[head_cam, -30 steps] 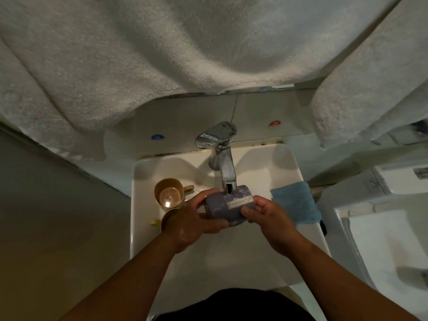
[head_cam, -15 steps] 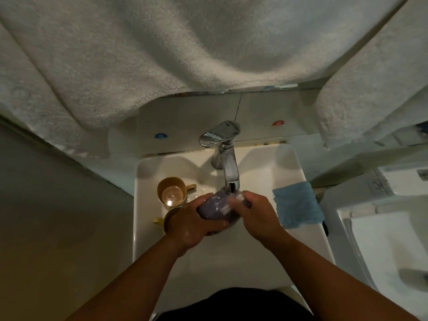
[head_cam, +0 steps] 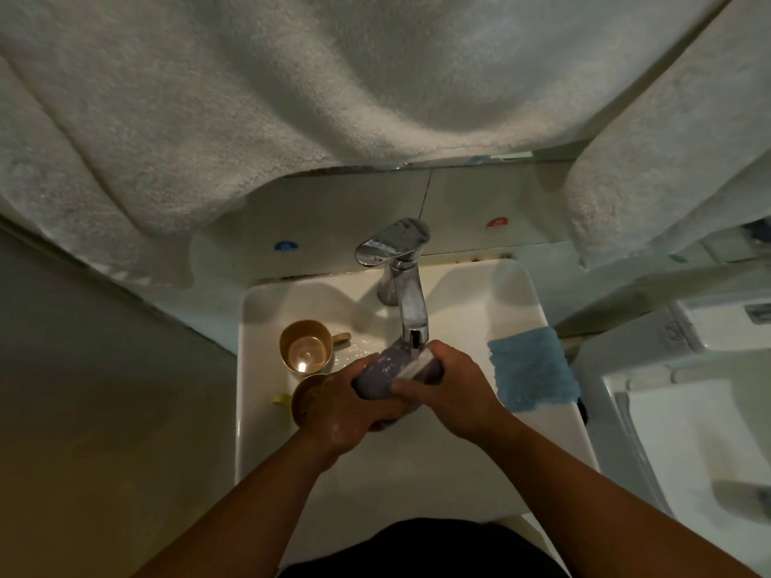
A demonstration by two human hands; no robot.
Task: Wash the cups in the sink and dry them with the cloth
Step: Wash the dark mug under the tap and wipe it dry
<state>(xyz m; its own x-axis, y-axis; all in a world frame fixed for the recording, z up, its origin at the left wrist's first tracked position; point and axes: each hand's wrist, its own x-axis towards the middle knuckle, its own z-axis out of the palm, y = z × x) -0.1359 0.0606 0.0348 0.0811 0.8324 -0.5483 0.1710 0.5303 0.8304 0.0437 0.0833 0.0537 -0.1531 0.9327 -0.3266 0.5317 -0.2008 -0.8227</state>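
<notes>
Head view: both hands (head_cam: 417, 394) grip purple cup (head_cam: 377, 375) under faucet (head_cam: 411, 314); tan cups (head_cam: 304, 348) left.

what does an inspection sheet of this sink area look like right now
surface: white rectangular ceramic sink, wet patch beside the chrome faucet
job's things: purple-grey cup with a white label held under the spout; tan plastic cup with a handle upright in the basin; a second tan cup partly hidden behind the left hand; blue fluffy cloth on the sink's right rim
clutter: nothing seen
grippers: left hand and right hand both grip the purple-grey cup
cables: nothing seen
surroundings: white terry towels hanging overhead; blue dot sticker and red dot sticker on the wall
</notes>
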